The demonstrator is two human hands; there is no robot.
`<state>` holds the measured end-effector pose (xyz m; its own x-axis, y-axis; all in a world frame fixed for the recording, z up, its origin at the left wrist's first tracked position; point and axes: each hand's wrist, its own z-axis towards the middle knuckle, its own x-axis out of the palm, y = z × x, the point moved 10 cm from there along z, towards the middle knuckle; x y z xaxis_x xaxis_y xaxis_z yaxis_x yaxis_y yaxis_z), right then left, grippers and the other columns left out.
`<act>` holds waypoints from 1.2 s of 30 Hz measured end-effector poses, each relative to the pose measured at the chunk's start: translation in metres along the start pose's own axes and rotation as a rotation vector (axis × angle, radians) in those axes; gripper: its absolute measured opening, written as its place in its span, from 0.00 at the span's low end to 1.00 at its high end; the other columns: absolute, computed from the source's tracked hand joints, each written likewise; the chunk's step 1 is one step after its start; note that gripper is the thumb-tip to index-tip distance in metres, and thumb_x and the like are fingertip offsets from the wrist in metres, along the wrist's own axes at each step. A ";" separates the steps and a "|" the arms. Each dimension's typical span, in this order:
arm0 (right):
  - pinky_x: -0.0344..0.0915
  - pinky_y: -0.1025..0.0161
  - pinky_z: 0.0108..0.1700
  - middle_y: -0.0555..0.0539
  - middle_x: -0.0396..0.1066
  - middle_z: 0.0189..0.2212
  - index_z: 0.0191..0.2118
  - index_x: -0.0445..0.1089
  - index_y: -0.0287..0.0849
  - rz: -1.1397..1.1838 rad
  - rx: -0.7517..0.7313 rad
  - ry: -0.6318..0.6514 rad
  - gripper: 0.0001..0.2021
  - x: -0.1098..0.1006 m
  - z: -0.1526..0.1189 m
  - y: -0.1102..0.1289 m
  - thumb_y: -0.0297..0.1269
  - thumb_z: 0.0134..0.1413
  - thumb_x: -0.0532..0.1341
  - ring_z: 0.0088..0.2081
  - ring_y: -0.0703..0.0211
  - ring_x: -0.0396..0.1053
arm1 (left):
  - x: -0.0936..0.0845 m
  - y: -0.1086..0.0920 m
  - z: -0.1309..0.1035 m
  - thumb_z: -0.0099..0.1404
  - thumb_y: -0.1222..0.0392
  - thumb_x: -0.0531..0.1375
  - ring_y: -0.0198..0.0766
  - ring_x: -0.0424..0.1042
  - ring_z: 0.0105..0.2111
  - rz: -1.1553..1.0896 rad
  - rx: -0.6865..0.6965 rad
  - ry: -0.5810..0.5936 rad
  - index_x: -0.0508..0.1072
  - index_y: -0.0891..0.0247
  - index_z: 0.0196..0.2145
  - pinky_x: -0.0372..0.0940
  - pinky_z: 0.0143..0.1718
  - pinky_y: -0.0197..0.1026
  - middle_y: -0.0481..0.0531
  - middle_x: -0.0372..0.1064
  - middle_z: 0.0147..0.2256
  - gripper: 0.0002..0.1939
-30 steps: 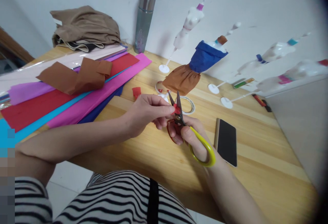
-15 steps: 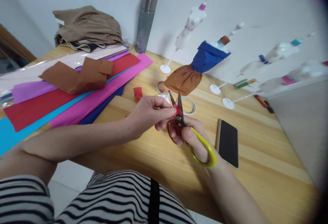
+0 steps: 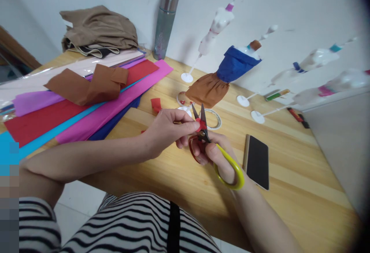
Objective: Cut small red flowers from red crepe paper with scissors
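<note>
My left hand (image 3: 173, 127) pinches a small red piece (image 3: 201, 123) between thumb and fingers. The piece lies between the parted blades of the scissors (image 3: 203, 132). My right hand (image 3: 218, 152) is closed round their yellow and red handles, with the blades pointing away from me. Just beyond the tips stands a white mannequin in a blue top (image 3: 237, 64) and a gathered brown skirt (image 3: 208, 89). A roll of tape (image 3: 217, 118) lies right of the blades, and a red scrap (image 3: 156, 105) lies left of them.
Coloured sheets (image 3: 112, 98) and a brown piece (image 3: 100, 85) cover the left side, with a folded brown cloth (image 3: 101, 29) behind. A flask (image 3: 165, 25) stands at the back. More mannequins (image 3: 222, 19) line the wall. A phone (image 3: 257, 161) lies at right.
</note>
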<state>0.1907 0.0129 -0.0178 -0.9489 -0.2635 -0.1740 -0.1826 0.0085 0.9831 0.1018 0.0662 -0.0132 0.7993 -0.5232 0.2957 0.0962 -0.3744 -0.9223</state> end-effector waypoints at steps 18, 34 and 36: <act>0.50 0.63 0.22 0.52 0.61 0.23 0.29 0.64 0.43 0.004 0.023 -0.085 0.29 -0.007 -0.001 -0.003 0.68 0.58 0.57 0.19 0.67 0.55 | -0.001 -0.004 0.002 0.60 0.64 0.64 0.26 0.63 0.16 -0.016 0.065 0.036 0.71 0.67 0.22 0.59 0.19 0.28 0.45 0.66 0.15 0.11; 0.70 0.54 0.33 0.48 0.75 0.34 0.46 0.71 0.49 0.081 -0.081 -0.435 0.19 -0.040 -0.008 0.021 0.42 0.48 0.72 0.33 0.54 0.73 | 0.010 -0.002 0.006 0.55 0.60 0.66 0.27 0.64 0.16 0.287 0.015 0.182 0.73 0.67 0.22 0.58 0.18 0.29 0.46 0.66 0.14 0.09; 0.69 0.56 0.33 0.50 0.74 0.31 0.46 0.72 0.48 0.067 -0.081 -0.443 0.18 -0.040 -0.008 0.022 0.40 0.48 0.73 0.31 0.57 0.71 | 0.011 -0.002 0.004 0.55 0.60 0.65 0.27 0.64 0.16 0.301 0.014 0.195 0.73 0.67 0.22 0.58 0.19 0.28 0.45 0.66 0.15 0.09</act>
<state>0.2266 0.0163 0.0110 -0.9797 0.1736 -0.1000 -0.1133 -0.0683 0.9912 0.1131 0.0643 -0.0088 0.6645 -0.7455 0.0513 -0.1171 -0.1716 -0.9782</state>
